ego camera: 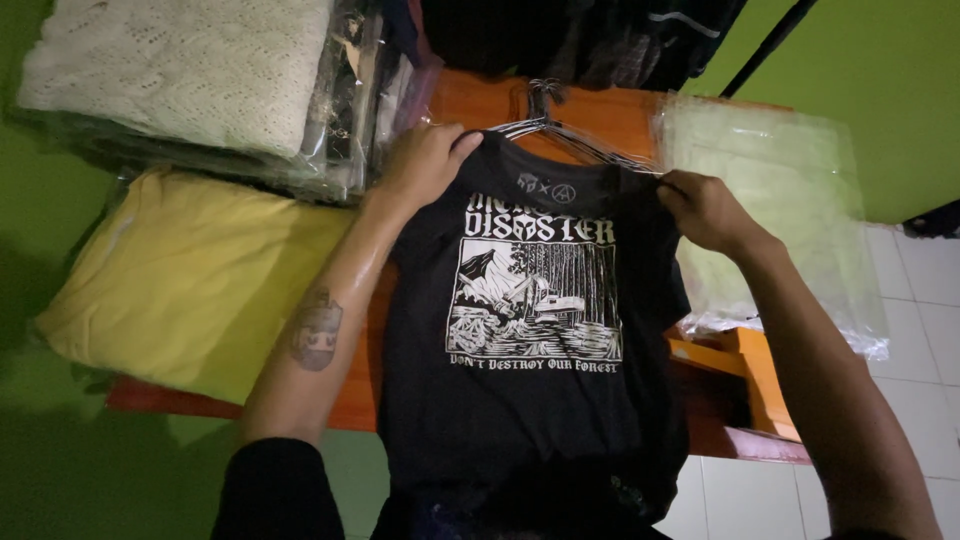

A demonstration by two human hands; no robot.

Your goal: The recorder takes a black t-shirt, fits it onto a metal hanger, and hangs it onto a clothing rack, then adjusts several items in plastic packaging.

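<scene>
A black T-shirt (520, 420) with a white printed picture on its chest hangs in front of me on a wire hanger (545, 120). My left hand (425, 160) grips the shirt's left shoulder near the collar. At the shirt's right shoulder, my right hand (705, 210) pinches the fabric and the hanger's end. The shirt drapes down over an orange wooden table (560, 105).
A folded yellow cloth (190, 280) lies at the left. Above it sits a stack of bagged garments topped by a white knit piece (180, 70). A clear plastic bag (780, 220) lies at the right. Dark clothes hang at the back (600, 35). White floor tiles show lower right.
</scene>
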